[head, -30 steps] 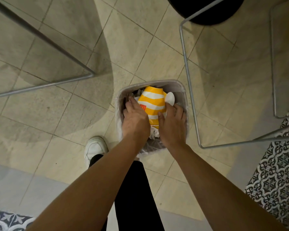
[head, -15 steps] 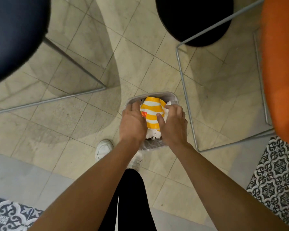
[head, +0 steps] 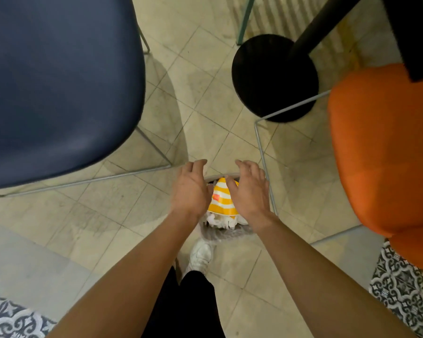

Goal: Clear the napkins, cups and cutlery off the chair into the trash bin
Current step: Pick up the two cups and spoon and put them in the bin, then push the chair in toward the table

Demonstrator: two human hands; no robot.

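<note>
Frame centre: striped cup [head: 221, 200], its red mark unreadable, lies in the trash bin [head: 226, 234] with white cutlery [head: 226, 225]. Left hand [head: 191, 189] and right hand [head: 249, 191] hover above, each grip apart; tiled floor [head: 205, 93] beyond.

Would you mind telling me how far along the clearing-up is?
Done: the yellow-and-white striped paper cup and white plastic cutlery lie in the grey trash bin. In hand: nothing; the left hand and right hand hover open above it. Left: no litter shows on the dark blue chair seat, though it is cropped.
</note>
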